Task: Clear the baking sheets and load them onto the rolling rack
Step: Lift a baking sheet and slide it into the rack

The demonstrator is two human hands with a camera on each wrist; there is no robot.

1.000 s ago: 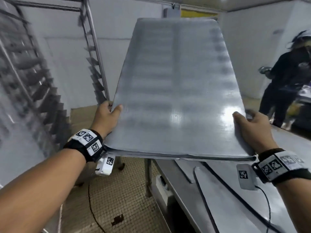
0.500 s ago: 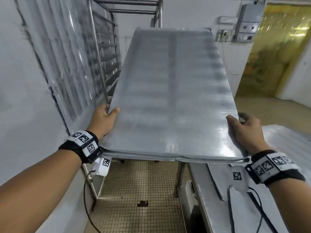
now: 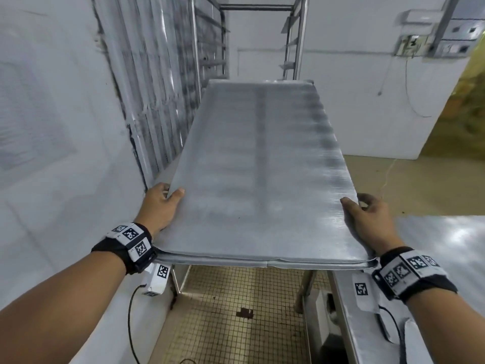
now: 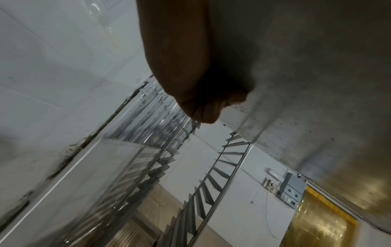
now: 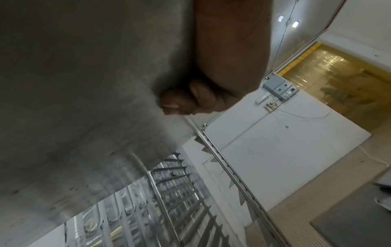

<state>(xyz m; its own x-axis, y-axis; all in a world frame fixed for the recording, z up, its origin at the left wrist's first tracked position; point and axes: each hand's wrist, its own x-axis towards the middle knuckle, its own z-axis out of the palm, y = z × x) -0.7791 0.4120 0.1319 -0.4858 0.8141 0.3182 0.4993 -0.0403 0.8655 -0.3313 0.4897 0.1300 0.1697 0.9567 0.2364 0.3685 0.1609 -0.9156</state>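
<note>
I carry a stack of grey metal baking sheets (image 3: 257,174) flat in front of me, long side pointing ahead. My left hand (image 3: 164,203) grips the left edge with the thumb on top. On the right edge my right hand (image 3: 367,216) grips the same way. In the left wrist view the fingers (image 4: 203,110) curl under the sheets' underside (image 4: 306,83); the right wrist view shows the fingers (image 5: 180,102) under the underside (image 5: 84,83). The steel rolling rack (image 3: 296,48) stands straight ahead, its side rails (image 4: 222,167) empty, and the sheets' far end is close to it.
A second rack full of trays (image 3: 162,82) stands against the left wall. A steel table (image 3: 446,245) with more sheets lies at my right. Tiled floor (image 3: 236,324) is below. An electrical box (image 3: 456,35) hangs on the far wall beside a yellow strip curtain (image 3: 469,95).
I have turned left from the table to face the empty rack, and the sheets have come down to a flatter hold. The person at the right has left the view. Both grips are unchanged.
</note>
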